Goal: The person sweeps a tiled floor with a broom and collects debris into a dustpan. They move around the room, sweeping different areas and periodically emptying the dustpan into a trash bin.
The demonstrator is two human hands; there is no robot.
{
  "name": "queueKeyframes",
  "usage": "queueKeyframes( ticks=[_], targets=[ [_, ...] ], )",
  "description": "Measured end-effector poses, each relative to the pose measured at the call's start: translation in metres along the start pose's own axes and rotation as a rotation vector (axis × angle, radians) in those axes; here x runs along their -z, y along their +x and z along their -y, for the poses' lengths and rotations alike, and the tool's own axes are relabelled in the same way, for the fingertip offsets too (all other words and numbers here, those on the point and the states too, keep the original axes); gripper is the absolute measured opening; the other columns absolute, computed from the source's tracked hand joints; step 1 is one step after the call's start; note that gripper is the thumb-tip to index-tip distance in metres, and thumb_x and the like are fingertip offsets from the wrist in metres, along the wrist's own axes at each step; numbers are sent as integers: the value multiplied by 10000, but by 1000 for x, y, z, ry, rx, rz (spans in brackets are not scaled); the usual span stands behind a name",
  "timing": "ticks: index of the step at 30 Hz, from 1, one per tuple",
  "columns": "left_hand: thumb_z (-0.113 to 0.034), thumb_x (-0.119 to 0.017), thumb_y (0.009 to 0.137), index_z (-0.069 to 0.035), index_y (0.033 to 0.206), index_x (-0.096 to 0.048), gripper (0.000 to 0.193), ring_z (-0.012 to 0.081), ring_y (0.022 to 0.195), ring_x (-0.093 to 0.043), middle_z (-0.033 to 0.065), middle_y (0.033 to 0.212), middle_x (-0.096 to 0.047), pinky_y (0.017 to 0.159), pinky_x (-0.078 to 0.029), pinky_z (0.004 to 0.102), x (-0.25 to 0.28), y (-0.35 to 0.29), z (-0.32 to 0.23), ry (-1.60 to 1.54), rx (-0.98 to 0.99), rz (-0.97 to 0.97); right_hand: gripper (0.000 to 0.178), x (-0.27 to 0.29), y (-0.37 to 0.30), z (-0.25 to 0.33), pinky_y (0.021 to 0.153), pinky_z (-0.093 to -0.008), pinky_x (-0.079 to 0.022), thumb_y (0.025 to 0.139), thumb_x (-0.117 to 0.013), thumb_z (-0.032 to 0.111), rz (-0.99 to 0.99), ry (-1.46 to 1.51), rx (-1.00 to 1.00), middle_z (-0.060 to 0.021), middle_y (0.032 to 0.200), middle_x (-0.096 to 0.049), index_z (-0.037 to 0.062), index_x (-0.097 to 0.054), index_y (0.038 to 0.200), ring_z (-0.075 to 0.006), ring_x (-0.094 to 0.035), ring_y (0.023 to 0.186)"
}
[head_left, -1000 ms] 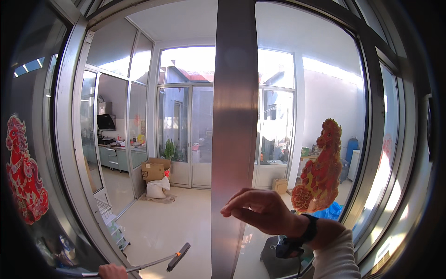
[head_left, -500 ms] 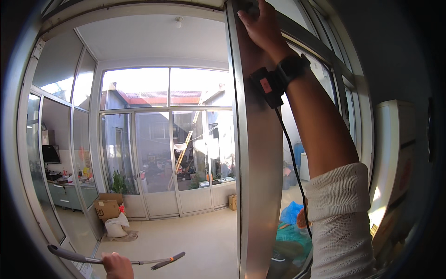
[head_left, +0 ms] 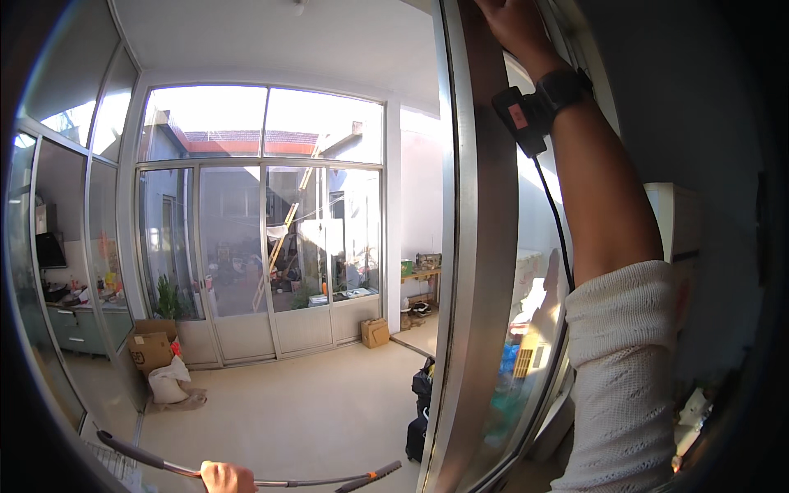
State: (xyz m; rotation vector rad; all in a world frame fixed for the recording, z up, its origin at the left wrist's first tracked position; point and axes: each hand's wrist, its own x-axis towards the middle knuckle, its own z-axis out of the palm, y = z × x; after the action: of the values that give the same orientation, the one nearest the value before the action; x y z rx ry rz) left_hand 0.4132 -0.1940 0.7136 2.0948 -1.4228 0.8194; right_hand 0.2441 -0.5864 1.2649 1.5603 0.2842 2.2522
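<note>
Low in the view, my left hand is closed around the thin metal rod of a long-handled brush. The brush has a thick grey grip at its left end and a narrow dark head with an orange band at its right. My right hand is raised high against the upper part of a metal-framed glass door panel; its fingers are mostly cut off by the top edge. On my right wrist is a black strap with a box-shaped device, from which a black cable runs down along the forearm.
Beyond the door panel lies a pale floor. A cardboard box and a white sack stand at the left by glass partitions. Another small carton sits near the far wall. Black bags stand beside the panel's edge.
The view has turned right and the door panel shows at a steeper angle. More of my right hand is out of view at the top. The brush head sits further right and lower.
</note>
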Motion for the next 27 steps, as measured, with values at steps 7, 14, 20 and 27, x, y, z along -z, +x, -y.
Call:
queueKeyframes(
  ticks=[7,14,20,27],
  targets=[
    [-90,-550,679,-43,788,-483,136,297,724,-457,113,718,-450,693,-348,419,3,-11,-42,222,-19,184,232,-12,19,-4,673,-450,-470,818,-597,255,93,-226,98,-193,789,-616,25,-575,801,-384,-581,775],
    [-354,-711,653,-148,605,-638,223,158,624,-569,23,584,-548,628,-363,305,15,0,-128,809,358,567,353,72,-123,93,906,-489,-367,853,-569,358,89,115,431,-135,869,-628,19,-629,930,-321,-583,889],
    [-145,-595,729,-190,625,-568,116,123,655,-559,-22,639,-519,580,-375,263,-2,-11,-195,1137,282,445,548,171,-289,187,1042,-549,-140,846,-451,554,1000,-10,707,-69,882,-638,60,-689,847,-232,-534,1027],
    [-110,-619,730,-173,627,-640,123,119,539,-606,-3,571,-586,450,-398,238,19,-4,-211,1078,400,446,511,203,-281,217,1037,-531,-161,789,-532,551,1084,-124,615,-47,878,-627,69,-699,768,-240,-490,1034]
  ],
)
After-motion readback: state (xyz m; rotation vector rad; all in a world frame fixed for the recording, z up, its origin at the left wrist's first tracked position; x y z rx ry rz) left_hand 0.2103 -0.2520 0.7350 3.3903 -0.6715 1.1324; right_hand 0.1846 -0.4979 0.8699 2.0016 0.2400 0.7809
